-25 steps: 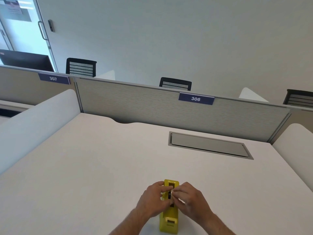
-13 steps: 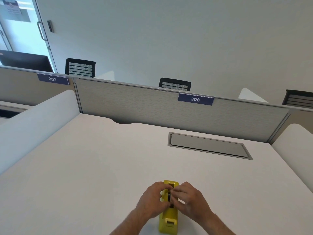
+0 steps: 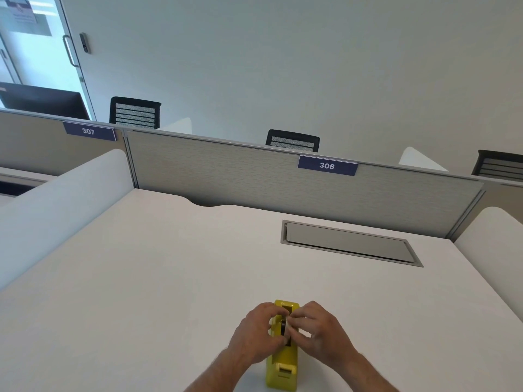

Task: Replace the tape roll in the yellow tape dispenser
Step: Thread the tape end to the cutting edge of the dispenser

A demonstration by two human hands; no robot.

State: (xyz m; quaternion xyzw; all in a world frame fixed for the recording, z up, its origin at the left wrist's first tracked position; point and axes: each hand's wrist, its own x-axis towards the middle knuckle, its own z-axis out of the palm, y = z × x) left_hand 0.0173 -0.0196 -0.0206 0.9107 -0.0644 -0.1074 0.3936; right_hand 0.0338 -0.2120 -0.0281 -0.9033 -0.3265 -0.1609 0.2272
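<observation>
Head view: we're seeing the yellow tape dispenser [image 3: 283, 363] standing upright on the white counter [image 3: 169, 278], at its near edge, cutter end facing us. Left hand [image 3: 256, 333] and right hand [image 3: 318, 332] are both curling over the dispenser's top slot, fingers pinching a dark tape roll [image 3: 283, 327] there. We're unable to tell whether the roll is seated.

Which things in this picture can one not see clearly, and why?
Head view only:
- Tape roll: mostly hidden by both hands; only a dark sliver shows in the yellow tape dispenser.
- Grip of the left hand and right hand: fingers overlap, contact unclear.
- Dispenser's near end: cut off by the bottom edge.
- Notice on the glass door: too blurred to read.
</observation>
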